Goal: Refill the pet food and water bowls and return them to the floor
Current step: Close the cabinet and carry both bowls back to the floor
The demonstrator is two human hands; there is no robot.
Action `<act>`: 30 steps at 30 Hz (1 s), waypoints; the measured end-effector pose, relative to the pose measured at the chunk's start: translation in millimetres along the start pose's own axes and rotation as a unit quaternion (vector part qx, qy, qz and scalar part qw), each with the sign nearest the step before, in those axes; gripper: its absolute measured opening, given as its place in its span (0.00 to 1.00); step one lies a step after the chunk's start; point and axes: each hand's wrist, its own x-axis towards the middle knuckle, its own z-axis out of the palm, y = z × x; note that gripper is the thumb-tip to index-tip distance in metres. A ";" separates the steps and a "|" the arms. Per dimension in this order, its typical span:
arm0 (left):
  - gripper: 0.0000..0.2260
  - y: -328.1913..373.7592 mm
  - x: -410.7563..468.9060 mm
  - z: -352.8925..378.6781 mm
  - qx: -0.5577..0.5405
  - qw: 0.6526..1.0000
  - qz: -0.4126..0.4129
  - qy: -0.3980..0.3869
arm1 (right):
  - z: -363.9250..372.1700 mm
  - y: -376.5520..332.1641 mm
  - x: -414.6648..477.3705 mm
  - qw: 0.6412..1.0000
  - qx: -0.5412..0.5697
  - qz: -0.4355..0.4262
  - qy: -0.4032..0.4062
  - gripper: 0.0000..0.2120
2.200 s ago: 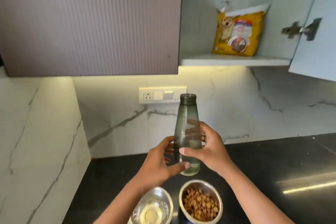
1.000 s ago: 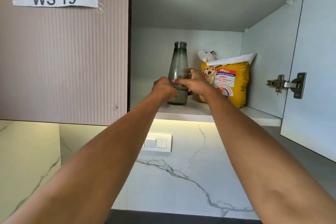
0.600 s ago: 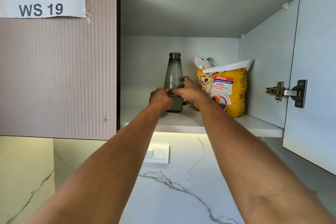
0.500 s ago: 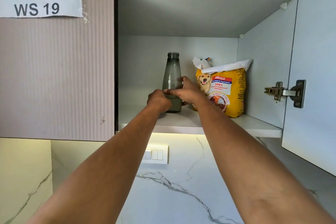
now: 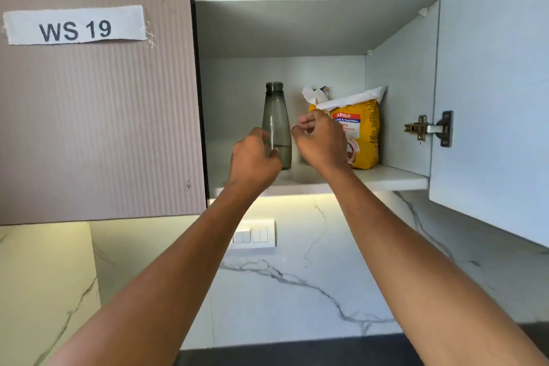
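A smoky grey water bottle (image 5: 276,116) with its cap on stands upright on the lower shelf (image 5: 386,180) of the open wall cupboard. A little water shows at its bottom. My left hand (image 5: 252,160) hovers in front of the bottle's lower left side, fingers loosely curled and not clamped on it. My right hand (image 5: 322,142) is just right of the bottle, a small gap away, fingers apart and holding nothing. Behind my right hand the yellow dog food bag (image 5: 364,134) stands on the same shelf. The two bowls are out of view.
The cupboard's right door (image 5: 490,98) hangs open toward me, hinge (image 5: 427,129) showing. The left door (image 5: 89,128), labelled WS 19, is shut. Below are a marble backsplash with a switch plate (image 5: 255,235) and a strip of dark counter (image 5: 297,355).
The bottle was lifted from above the bowls on the counter onto the cupboard shelf. Both hands, gripping it half a second ago, have let go and drawn back slightly.
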 end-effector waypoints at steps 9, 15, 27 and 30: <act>0.14 -7.3 -113.8 -25.8 -0.081 0.992 0.070 -0.060 | -76.5 -34.1 -167.1 0.995 -0.014 0.031 0.094 0.08; 0.15 -1.8 -170.1 -26.7 -0.108 0.984 0.051 -0.131 | -145.1 -46.1 -245.5 0.984 -0.121 0.059 0.119 0.13; 0.15 104.0 -204.0 -25.3 -0.143 0.980 0.046 -0.130 | -273.1 -79.6 -239.5 0.946 -0.245 -0.107 0.182 0.14; 0.15 133.2 -209.1 -24.2 -0.138 0.983 0.033 -0.117 | -305.1 -87.6 -247.6 0.921 -0.276 -0.180 0.208 0.15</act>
